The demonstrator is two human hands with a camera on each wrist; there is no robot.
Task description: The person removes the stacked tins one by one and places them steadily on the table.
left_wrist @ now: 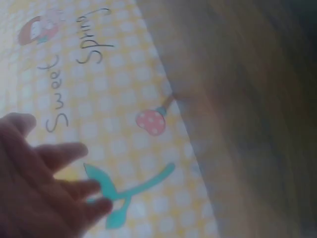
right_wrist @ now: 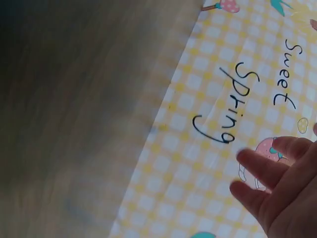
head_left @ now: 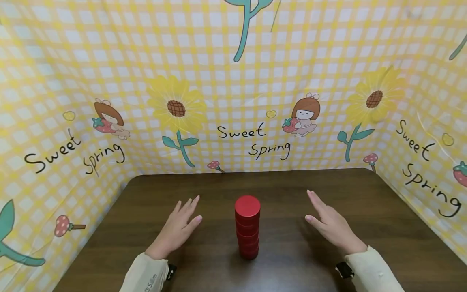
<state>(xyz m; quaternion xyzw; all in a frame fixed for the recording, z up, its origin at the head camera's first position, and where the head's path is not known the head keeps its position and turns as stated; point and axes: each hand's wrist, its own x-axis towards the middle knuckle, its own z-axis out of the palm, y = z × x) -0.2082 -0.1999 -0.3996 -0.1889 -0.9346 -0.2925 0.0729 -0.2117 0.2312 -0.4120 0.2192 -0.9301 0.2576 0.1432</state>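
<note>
A tall stack of several red round pieces (head_left: 248, 227), with a flat smooth top, stands upright in the middle of the dark wooden table. To its left my left hand (head_left: 176, 229) is held with the fingers extended and apart from the stack. My right hand (head_left: 332, 227) is on the other side, its fingers straight and also not touching the stack. Nothing is in either hand. In the left wrist view the left hand (left_wrist: 44, 188) shows spread, relaxed fingers; the right wrist view shows the right hand (right_wrist: 287, 183) likewise. Neither wrist view includes the stack.
The dark brown tabletop (head_left: 292, 267) has rounded far corners. A yellow checked cloth (head_left: 233, 89) with flowers, cartoon figures and lettering rises behind the table and along both sides. Each wrist bears a black strap, the right strap (head_left: 344, 269) partly under a pale sleeve.
</note>
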